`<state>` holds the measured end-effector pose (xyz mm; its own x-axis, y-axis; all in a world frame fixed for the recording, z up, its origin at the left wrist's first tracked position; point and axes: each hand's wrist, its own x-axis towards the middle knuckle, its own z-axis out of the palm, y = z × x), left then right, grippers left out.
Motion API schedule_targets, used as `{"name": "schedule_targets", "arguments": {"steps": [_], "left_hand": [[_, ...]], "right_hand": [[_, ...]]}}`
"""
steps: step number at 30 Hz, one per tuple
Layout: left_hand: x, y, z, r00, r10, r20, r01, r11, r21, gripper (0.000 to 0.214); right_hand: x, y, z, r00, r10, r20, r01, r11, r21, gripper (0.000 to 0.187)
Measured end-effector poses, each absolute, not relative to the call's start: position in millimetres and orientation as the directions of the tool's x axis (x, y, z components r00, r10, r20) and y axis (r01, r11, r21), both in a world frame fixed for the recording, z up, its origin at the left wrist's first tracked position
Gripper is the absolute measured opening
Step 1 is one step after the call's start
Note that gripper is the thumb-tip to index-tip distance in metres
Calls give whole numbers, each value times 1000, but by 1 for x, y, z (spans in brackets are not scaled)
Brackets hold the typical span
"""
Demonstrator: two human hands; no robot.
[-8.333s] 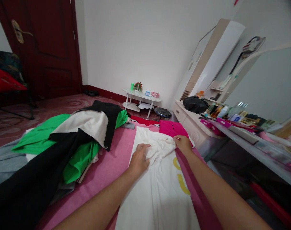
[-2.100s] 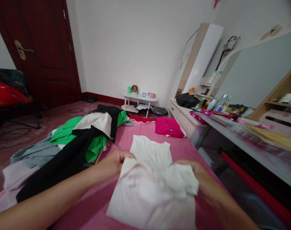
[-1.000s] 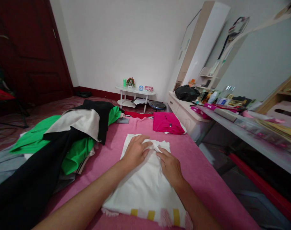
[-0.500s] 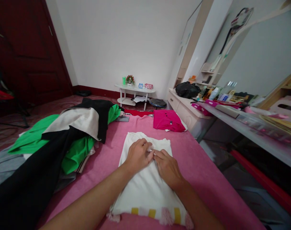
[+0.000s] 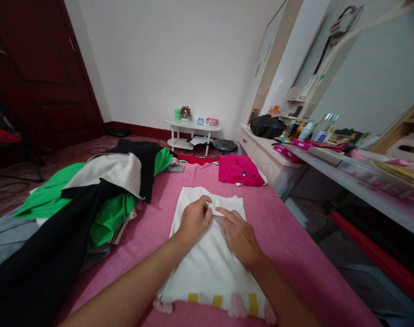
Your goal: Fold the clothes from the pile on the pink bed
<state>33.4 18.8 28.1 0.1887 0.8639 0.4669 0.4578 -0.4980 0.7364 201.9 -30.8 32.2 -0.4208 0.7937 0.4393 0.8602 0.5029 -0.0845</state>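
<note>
A white garment (image 5: pixel 207 272) lies flat on the pink bed cover (image 5: pixel 282 254), with yellow patches and pink tassels along its near edge. My left hand (image 5: pixel 196 219) is closed near the garment's upper middle, thumb and index finger pinching a small white fold or cord. From the right, my right hand (image 5: pixel 240 232) meets it, its index finger stretched toward the same bit of white and its other fingers curled on the cloth. Whether that bit is a tie or gathered fabric cannot be made out. The right thumb is mostly hidden.
A heap of black, green and grey clothes (image 5: pixel 108 200) lies on the left. Beyond the garment is a folded magenta top (image 5: pixel 241 170). A desk (image 5: pixel 346 181) crowded with items runs along the right, and a small white table (image 5: pixel 193 125) stands by the wall.
My right index finger has straightened and shifted slightly up at the pinched white bit. My left fingers have lifted a little. The garment lies almost the same.
</note>
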Motion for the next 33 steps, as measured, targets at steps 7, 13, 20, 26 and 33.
{"name": "schedule_targets", "arguments": {"steps": [7,13,20,26,33], "left_hand": [[34,31,31,143,958,248,-369,-181,912,30],[33,33,27,286,902,324,-241,-260,935,46],[32,36,18,184,877,443,30,-456,890,33],[33,27,28,248,850,464,140,-506,851,46],[35,27,19,289,804,520,240,-587,773,50]], "right_hand": [[202,-32,33,-380,804,457,857,493,-154,43],[201,-31,32,-359,814,457,848,489,-205,46],[202,-31,31,-389,801,455,827,522,-211,47],[204,-30,29,-381,799,464,811,530,-246,61],[202,-30,27,-365,801,475,769,547,-330,57]]}}
